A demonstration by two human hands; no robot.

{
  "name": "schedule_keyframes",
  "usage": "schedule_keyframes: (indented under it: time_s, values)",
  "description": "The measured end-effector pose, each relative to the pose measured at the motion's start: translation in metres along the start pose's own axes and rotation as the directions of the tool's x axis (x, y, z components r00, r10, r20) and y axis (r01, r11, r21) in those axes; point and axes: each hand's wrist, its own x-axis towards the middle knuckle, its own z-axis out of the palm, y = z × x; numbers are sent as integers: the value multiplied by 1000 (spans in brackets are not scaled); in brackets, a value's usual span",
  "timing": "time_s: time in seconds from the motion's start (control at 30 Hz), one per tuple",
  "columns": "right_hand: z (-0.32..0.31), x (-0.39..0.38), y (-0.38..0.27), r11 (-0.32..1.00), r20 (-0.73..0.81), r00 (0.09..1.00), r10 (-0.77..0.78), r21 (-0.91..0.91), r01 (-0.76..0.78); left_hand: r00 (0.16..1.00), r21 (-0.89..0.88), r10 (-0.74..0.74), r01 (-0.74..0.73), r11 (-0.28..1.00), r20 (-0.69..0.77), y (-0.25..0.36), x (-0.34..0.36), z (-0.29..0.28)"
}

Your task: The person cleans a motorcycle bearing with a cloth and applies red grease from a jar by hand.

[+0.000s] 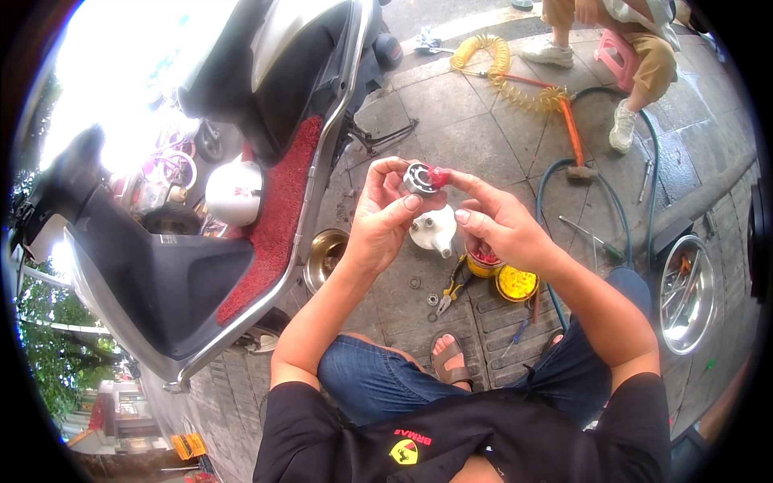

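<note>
paved ground beside a parked scooter [266, 185]. left hand [382, 217] pinches a round bearing [420, 179] at chest height, its open face turned right; right hand [499, 225] is just beside it, fingertip pressing red grease [439, 175] onto its rim, fingers together.

Person's wearing a black short-sleeved tee, sleeves ending just above the elbows, forearms bare. There's a small emblem on the chest [405, 449]: a yellow shield shape with a dark figure in it and some red lettering right above. Either side of that emblem, the sleeves run out toward the lower corners. Above the emblem in the picture you get blue denim jeans over the knees, and between the knees a foot in a brown strappy sandal [449, 360], toes showing. No gloves, no rings that I can make out on the left hand [382, 221] or the right hand [499, 221].
</note>
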Motion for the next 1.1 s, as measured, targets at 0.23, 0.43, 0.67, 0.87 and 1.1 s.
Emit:
schedule_keyframes:
  time_s: [0.23, 0.43, 0.67, 0.87, 1.1]
  values:
    - [12, -5, -16, 924, -14, 998, -59, -380, 50, 977, 171, 211, -214, 962, 40, -3, 5, -4]
    - [5, -9, -27, 980, 164, 986, 20, 192, -51, 971, 221, 239, -228, 948, -25, -3, 2, -6]
    - [6, -2, -13, 928, 171, 985, -1, 367, -63, 969, 127, 248, -247, 961, 5, -1, 6, 6]
    - [8, -2, -7, 915, 185, 983, -19, 400, -58, 966, 142, 256, -256, 956, 14, -3, 8, 9]
    - [9, 0, 1, 942, 165, 986, -18, 332, -38, 971, 137, 240, -240, 961, 19, -4, 8, 11]
